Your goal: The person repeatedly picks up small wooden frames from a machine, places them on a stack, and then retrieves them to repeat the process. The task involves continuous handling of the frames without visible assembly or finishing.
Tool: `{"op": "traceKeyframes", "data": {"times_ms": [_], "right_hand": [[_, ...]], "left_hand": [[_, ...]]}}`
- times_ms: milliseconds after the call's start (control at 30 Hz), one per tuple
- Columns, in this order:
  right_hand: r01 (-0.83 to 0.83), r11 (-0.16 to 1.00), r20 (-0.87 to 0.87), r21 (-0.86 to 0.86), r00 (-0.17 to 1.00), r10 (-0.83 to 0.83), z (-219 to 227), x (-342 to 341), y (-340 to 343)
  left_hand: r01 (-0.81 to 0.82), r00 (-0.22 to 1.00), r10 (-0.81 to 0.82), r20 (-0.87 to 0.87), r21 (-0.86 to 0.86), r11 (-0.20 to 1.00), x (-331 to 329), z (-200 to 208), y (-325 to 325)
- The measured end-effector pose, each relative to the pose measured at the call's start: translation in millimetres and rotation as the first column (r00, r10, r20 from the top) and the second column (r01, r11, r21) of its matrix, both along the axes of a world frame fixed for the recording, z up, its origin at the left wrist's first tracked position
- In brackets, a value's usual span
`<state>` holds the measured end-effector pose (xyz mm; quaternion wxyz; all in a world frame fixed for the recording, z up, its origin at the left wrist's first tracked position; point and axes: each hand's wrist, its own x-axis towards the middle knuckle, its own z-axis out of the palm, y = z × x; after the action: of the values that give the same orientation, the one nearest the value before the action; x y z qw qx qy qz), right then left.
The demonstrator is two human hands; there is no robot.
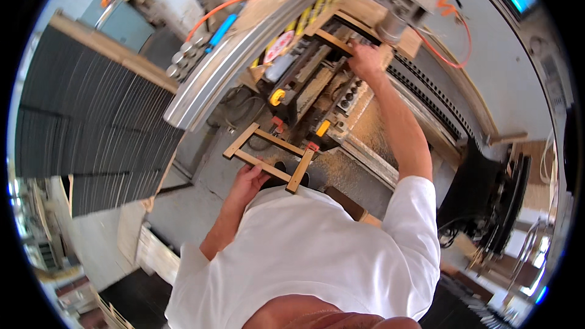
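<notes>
My left hand point(248, 181) is closed on one bar of a small rectangular wooden frame point(275, 172). The frame has pale wood faces and dark edges, and its bar ends stick out past the corners. It is held in front of my waist, close to the near end of a woodworking machine. My right hand point(367, 63) reaches far forward into the machine, under the tool head point(393, 27). Its fingers are bent around the near side of a second, similar frame point(334, 41) lying on the machine bed. The fingertips are partly hidden there.
Yellow knobs point(278, 97) and red clamp parts point(312, 145) stand at the machine's near end. Sawdust point(370, 128) covers its bed and the floor. A metal beam point(213, 79) crosses at left. Stacked dark strips point(91, 116) stand further left. An orange hose point(468, 45) curls at right.
</notes>
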<state>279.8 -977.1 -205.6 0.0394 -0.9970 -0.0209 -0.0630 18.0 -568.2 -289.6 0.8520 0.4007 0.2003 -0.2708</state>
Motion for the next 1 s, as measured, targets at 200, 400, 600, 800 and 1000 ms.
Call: {"op": "traceKeyframes", "data": {"times_ms": [200, 400, 600, 800, 1000], "right_hand": [[-0.027, 0.993, 0.035, -0.112, 0.999, 0.031, -7, 3, -21], [-0.073, 0.991, 0.04, -0.112, 0.996, 0.078, 5, -3, -11], [-0.014, 1.0, -0.012, -0.006, 1.0, 0.014, 2, -2, -5], [0.135, 0.99, -0.032, -0.025, 0.99, -0.136, 22, -19, 25], [-0.001, 0.991, 0.383, 0.133, 0.922, -0.051, 40, -33, 35]], "left_hand": [[-0.082, 0.993, 0.085, 0.079, -0.037, 0.996, -6, 1, 16], [-0.198, 0.964, 0.189, 0.186, 0.033, 0.98, -25, 28, 62], [-0.399, 0.865, 0.244, 0.439, 0.305, 0.865, -60, 113, 141], [-0.686, 0.645, 0.333, 0.688, 0.329, 0.649, -127, 218, 259], [-0.917, 0.352, 0.424, 0.835, 0.218, 0.333, -165, 275, 439]]}}
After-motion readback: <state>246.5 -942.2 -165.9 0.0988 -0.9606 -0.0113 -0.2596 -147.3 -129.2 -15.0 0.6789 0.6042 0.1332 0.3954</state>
